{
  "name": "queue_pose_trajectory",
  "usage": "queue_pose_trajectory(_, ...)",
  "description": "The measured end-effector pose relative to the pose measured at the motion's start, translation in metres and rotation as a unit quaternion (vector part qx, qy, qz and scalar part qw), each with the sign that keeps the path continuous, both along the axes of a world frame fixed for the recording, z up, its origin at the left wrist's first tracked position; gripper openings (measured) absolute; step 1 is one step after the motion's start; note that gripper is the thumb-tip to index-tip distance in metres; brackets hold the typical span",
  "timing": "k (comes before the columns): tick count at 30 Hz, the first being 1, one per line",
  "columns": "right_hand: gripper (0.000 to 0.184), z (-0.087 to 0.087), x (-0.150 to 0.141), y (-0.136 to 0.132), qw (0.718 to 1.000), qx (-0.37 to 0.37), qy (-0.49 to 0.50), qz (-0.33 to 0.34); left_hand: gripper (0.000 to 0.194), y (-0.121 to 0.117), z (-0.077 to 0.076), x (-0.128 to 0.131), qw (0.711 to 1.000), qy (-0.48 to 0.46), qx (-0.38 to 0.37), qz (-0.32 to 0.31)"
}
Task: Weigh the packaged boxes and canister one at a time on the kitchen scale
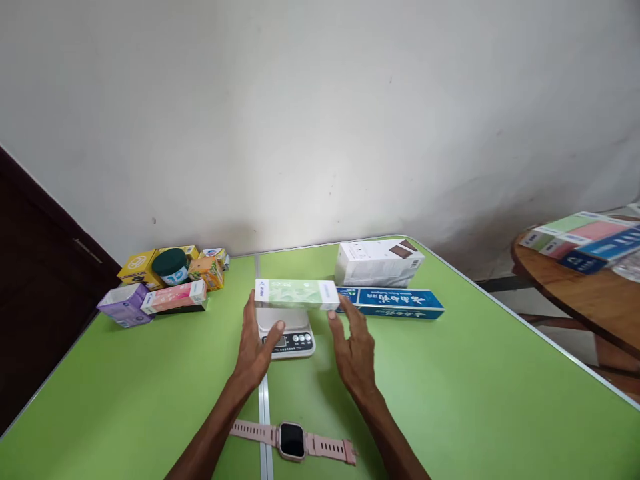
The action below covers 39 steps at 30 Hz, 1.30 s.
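A long white-and-green toothpaste box (297, 295) spans the gap between my two hands, over the back part of a small white digital scale (300, 353). Fingers of my left hand (254, 350) press against the box's left end, and the thumb stands apart beside the scale's display. At the right end, my right hand (355, 350) has its fingertips on the box, with the thumb just below. Whether the box also touches the weighing plate, I cannot tell. Below the scale lies a smartwatch (292, 441) with a pink strap.
Right of the scale are a blue toothpaste box (390, 303) and a white carton (377, 265). At the left, a purple box (126, 305), a pink box (175, 297), a dark-lidded jar (171, 267) and yellow boxes cluster. More boxes lie on a wooden table (560, 283).
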State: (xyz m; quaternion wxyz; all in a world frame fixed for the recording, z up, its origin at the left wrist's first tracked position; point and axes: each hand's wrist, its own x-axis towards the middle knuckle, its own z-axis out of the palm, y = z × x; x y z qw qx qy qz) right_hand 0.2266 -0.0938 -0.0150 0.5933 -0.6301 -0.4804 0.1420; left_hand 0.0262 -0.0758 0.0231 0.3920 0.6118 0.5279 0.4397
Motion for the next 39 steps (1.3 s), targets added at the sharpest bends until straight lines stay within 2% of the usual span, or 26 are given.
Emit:
queue_pose_trajectory(3,0.064,-0.014,-0.026,0.011,0.999,-0.003,-0.005,0.051,0.095,0.005,-0.015,-0.027,0.999,-0.002,-0.014,0.035)
queue_pose_trajectory(5,0.062,-0.024,-0.032,0.015,0.998,-0.006,-0.012,0.061,0.094,0.006,-0.027,-0.036,0.999,-0.018,-0.03,0.04)
queue_pose_trajectory(8,0.064,-0.035,-0.029,0.016,0.998,-0.023,-0.003,0.063,0.091,0.006,-0.045,-0.042,0.998,-0.035,-0.041,0.033)
queue_pose_trajectory(11,0.07,-0.039,-0.021,0.016,0.994,-0.072,0.068,0.049,0.087,0.008,-0.061,-0.048,0.996,-0.076,-0.033,0.034)
queue_pose_trajectory(13,0.075,-0.04,-0.018,0.017,0.987,-0.097,0.118,0.044,0.085,0.014,-0.068,-0.054,0.991,-0.121,-0.027,0.044)
queue_pose_trajectory(16,0.078,-0.041,-0.015,0.019,0.985,-0.093,0.139,0.05,0.081,0.026,-0.075,-0.065,0.984,-0.167,-0.028,0.062)
queue_pose_trajectory(20,0.079,-0.041,-0.015,0.02,0.985,-0.09,0.14,0.049,0.08,0.032,-0.077,-0.073,0.983,-0.168,-0.034,0.071)
queue_pose_trajectory(24,0.079,-0.044,-0.014,0.02,0.986,-0.092,0.132,0.051,0.078,0.026,-0.074,-0.069,0.992,-0.107,-0.033,0.059)
queue_pose_trajectory(28,0.078,-0.047,-0.013,0.021,0.987,-0.091,0.123,0.046,0.077,0.022,-0.072,-0.065,0.995,-0.084,-0.017,0.048)
queue_pose_trajectory(31,0.079,-0.045,-0.013,0.021,0.987,-0.095,0.124,0.044,0.084,0.02,-0.071,-0.063,0.996,-0.073,-0.008,0.041)
queue_pose_trajectory(36,0.078,-0.037,-0.018,0.013,0.986,-0.1,0.11,0.079,0.095,0.008,-0.067,-0.049,0.996,-0.027,0.047,0.065)
queue_pose_trajectory(39,0.082,-0.033,-0.021,0.006,0.984,-0.112,0.105,0.092,0.091,-0.004,-0.064,-0.038,0.999,-0.017,0.023,0.032)
